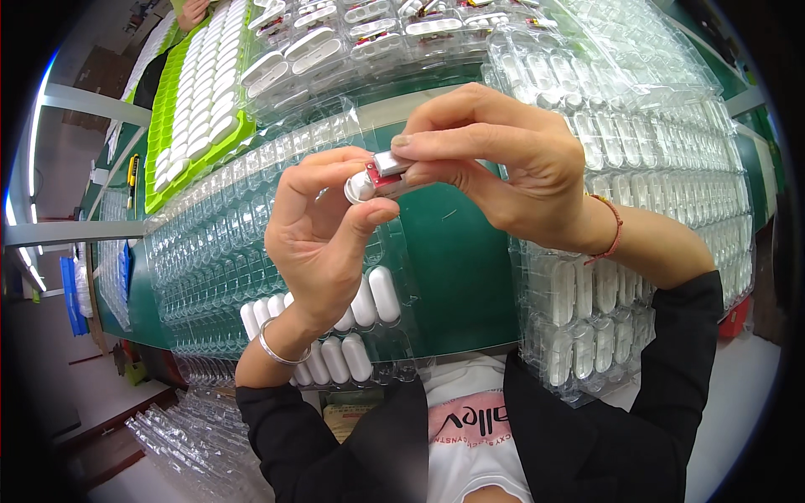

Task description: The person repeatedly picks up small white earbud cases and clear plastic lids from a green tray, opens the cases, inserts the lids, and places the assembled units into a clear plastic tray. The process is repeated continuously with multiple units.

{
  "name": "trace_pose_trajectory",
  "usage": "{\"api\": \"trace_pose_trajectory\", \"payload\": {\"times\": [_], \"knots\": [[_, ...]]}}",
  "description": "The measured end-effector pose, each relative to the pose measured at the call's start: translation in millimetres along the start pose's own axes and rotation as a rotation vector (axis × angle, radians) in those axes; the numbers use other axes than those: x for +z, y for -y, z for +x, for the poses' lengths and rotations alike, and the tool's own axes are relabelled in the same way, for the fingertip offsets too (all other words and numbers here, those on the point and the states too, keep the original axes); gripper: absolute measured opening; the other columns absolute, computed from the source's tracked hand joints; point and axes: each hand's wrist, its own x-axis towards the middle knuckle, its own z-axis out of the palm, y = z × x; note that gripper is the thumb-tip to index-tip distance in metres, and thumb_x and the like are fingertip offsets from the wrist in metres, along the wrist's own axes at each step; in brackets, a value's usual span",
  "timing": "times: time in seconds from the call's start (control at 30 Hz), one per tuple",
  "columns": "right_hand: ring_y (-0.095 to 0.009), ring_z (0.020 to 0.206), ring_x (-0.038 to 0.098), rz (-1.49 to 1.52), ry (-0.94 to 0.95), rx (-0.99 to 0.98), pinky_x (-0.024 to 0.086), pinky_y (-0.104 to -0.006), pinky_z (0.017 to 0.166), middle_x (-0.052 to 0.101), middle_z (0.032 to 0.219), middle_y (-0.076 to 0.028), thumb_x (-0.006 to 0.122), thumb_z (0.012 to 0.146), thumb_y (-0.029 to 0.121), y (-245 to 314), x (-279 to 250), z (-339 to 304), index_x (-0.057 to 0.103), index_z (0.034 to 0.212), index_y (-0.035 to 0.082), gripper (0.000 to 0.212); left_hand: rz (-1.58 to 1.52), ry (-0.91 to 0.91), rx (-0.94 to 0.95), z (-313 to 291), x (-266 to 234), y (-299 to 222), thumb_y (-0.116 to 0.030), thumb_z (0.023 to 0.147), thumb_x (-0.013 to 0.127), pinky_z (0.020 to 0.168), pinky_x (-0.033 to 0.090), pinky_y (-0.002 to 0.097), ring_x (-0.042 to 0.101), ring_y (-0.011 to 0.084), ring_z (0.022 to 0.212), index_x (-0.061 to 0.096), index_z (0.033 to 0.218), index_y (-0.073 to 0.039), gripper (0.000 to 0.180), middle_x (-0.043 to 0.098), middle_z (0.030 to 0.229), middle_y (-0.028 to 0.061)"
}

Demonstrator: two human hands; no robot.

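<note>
Up in front of me, both hands meet at a small white plastic part [360,189] with a rounded end. A red circuit board [383,177] shows on it, and a silver block that looks like a battery [387,163] lies over the board. My left hand [312,230] is closed, its thumb and fingers pinching the white part from the left. My right hand [511,163] is also closed, with thumb and fingertips on the silver block and the part's right end. The right fingers hide that end.
Clear blister trays [243,210] lie left; white oblong shells [384,295] sit in one near me. Right are stacked trays of white pieces [608,138]. Beyond are open white cases [314,50] and a green tray [243,130] of white shells. Another person's hand [194,10] shows far left.
</note>
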Motion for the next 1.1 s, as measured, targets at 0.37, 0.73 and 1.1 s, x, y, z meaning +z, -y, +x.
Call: {"api": "trace_pose_trajectory", "payload": {"times": [0.37,0.73,1.1], "knots": [[-0.019,0.081,0.065,-0.066,0.054,-0.17,0.054,-0.0256,0.064,0.066,0.099,-0.015,0.073,0.075,-0.01,-0.1,-4.9,-0.6,0.07,0.104,0.002,0.032,-0.009,0.015,0.042,0.4,2.1,-1.9,0.008,0.083,0.069,0.088,0.052,0.0307,0.059,0.0187,0.104,0.052,0.111,0.002,0.033,0.056,0.115,0.0177],[-0.018,0.082,0.065,-0.068,0.043,-0.139,0.053,-0.0258,0.065,0.065,0.098,-0.015,0.072,0.076,-0.009,1.6,-4.6,-0.1,0.069,0.103,0.001,0.029,-0.01,0.02,0.057,-0.2,3.8,-1.2,0.01,0.082,0.068,0.088,0.052,0.0311,0.059,0.0193,0.104,0.051,0.111,0.002,0.034,0.056,0.116,0.0182],[-0.02,0.083,0.064,-0.054,0.052,-0.153,0.052,-0.0261,0.064,0.065,0.099,-0.015,0.072,0.075,-0.01,0.8,-2.5,-2.5,0.069,0.104,0.002,0.031,-0.015,0.026,0.075,-0.2,3.4,-1.6,0.01,0.082,0.068,0.088,0.052,0.0314,0.059,0.0197,0.103,0.051,0.111,0.003,0.034,0.056,0.115,0.0182]]}}
